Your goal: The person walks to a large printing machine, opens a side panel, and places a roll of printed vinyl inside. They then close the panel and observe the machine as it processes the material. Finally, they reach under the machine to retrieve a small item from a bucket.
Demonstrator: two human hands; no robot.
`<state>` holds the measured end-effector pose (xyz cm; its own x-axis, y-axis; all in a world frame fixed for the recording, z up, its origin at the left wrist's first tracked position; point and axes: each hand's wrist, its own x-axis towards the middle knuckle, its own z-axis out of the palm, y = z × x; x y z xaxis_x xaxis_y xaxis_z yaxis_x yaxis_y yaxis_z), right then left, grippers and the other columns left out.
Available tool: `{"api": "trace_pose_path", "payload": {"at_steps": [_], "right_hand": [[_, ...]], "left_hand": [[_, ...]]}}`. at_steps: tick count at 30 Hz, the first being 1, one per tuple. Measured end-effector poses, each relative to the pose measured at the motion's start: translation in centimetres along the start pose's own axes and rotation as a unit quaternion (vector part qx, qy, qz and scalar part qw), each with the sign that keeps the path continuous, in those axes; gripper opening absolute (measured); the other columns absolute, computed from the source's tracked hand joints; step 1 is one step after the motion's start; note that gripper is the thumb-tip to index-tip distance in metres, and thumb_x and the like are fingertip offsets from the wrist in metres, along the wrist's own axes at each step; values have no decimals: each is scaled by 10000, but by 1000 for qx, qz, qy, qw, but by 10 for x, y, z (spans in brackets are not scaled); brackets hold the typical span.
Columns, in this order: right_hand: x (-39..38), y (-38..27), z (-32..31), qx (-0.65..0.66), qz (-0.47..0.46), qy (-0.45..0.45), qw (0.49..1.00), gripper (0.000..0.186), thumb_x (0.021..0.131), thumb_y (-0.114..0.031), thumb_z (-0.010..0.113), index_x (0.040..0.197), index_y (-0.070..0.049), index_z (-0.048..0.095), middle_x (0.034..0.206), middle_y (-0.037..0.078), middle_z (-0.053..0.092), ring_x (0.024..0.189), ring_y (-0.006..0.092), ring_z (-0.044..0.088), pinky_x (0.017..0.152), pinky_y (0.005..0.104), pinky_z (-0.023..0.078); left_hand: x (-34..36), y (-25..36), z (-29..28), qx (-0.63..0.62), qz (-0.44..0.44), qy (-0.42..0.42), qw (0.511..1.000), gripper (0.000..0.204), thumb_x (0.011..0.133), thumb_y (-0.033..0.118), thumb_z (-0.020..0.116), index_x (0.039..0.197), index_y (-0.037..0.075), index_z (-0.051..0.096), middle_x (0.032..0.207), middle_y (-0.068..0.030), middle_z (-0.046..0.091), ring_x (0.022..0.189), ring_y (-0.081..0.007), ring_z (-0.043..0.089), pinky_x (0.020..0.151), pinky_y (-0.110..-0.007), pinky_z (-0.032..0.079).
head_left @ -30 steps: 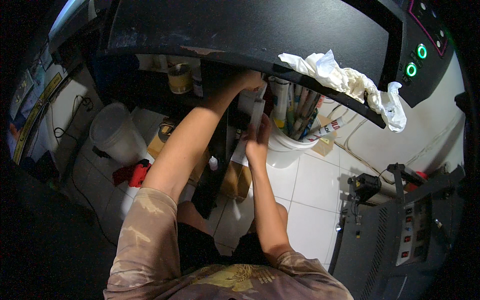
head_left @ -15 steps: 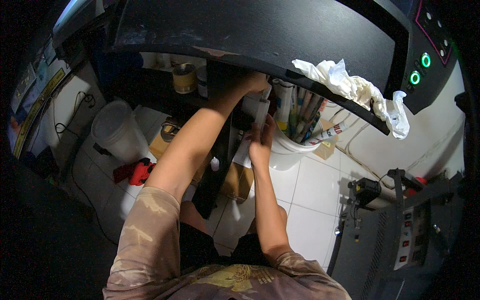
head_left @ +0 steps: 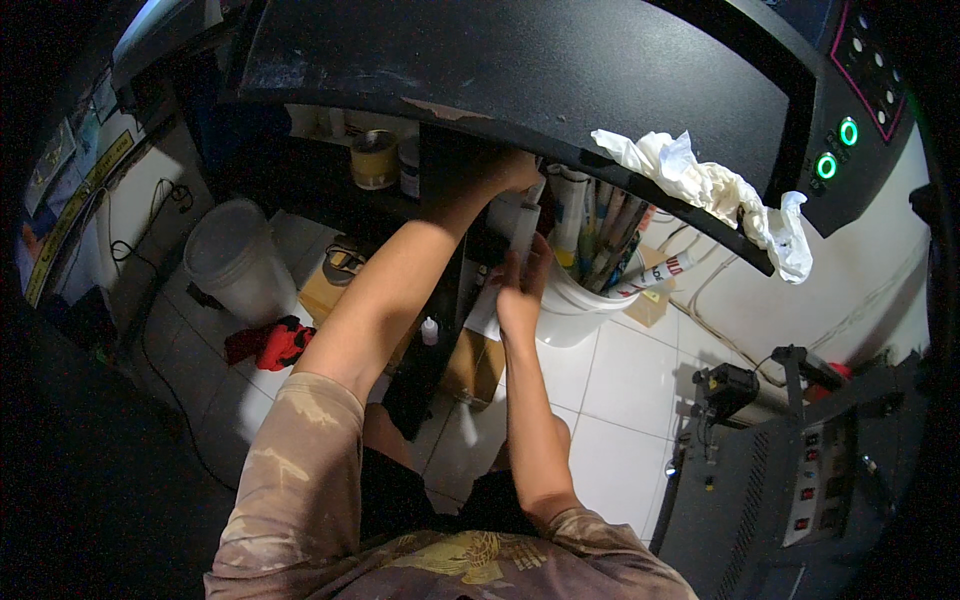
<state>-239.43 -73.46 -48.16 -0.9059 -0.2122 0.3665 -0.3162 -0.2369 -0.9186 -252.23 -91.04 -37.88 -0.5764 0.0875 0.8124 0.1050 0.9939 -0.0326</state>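
Since the earlier frames the left hand (head_left: 512,172) has been raised a little further under the dark machine (head_left: 520,70), and the right hand (head_left: 522,290) has been kept at the white roll (head_left: 524,222).

Progress, as judged: the white roll is seen upright between the two hands, just beside the white bucket (head_left: 572,318) of rolled tubes (head_left: 600,225); it appears partly lifted or set in place, with nothing yet shown as finished.

Left hand: placed at the top end of the roll, against the underside of the machine; whether it is clenched cannot be told, being in shadow.

Right hand: fingers extended upward along the lower part of the roll, loosely curled on it.

A crumpled white cloth (head_left: 700,185) lies on the machine edge, to the right of both hands.
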Motion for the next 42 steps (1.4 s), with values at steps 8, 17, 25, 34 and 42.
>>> {"api": "trace_pose_path", "payload": {"at_steps": [8, 17, 25, 34, 42], "right_hand": [[2, -2, -2, -4, 6, -5, 1000, 462, 1037, -171, 511, 1460, -41, 376, 1393, 172, 537, 1258, 276, 518, 1069, 353, 381], [0, -16, -7, -80, -53, 28, 995, 432, 1020, -145, 509, 1427, -27, 425, 1372, 215, 547, 1241, 350, 552, 1049, 389, 410], [0, -26, -8, -174, -149, 49, 972, 485, 968, -46, 529, 1438, -23, 413, 1390, 261, 526, 1307, 382, 512, 1087, 404, 380], [7, -19, -9, -191, -185, 53, 963, 494, 978, -59, 529, 1452, -13, 396, 1404, 269, 515, 1320, 392, 504, 1098, 418, 377], [8, -17, -12, -213, -196, 57, 955, 479, 989, -80, 534, 1447, -26, 403, 1376, 267, 532, 1275, 391, 532, 1068, 417, 402]], "left_hand": [[-6, -4, 3, 20, -1, 16, 1000, 408, 641, 347, 834, 956, 113, 723, 892, -69, 716, 839, -283, 698, 752, -379, 554], [21, 36, -69, -5, -134, -326, 936, 692, 870, 293, 720, 1458, 25, 472, 1529, -209, 429, 1416, -388, 402, 1198, -484, 302], [22, 48, -82, -9, -144, -283, 948, 693, 823, 301, 758, 1408, 15, 522, 1490, -216, 473, 1392, -380, 433, 1188, -472, 321], [29, 54, -96, -33, -173, -334, 926, 691, 782, 308, 787, 1365, 10, 566, 1434, -219, 536, 1343, -370, 496, 1160, -438, 373], [11, 37, -46, -40, -151, -245, 957, 656, 781, 276, 778, 1342, -3, 584, 1417, -222, 551, 1327, -370, 514, 1140, -433, 398]]}}
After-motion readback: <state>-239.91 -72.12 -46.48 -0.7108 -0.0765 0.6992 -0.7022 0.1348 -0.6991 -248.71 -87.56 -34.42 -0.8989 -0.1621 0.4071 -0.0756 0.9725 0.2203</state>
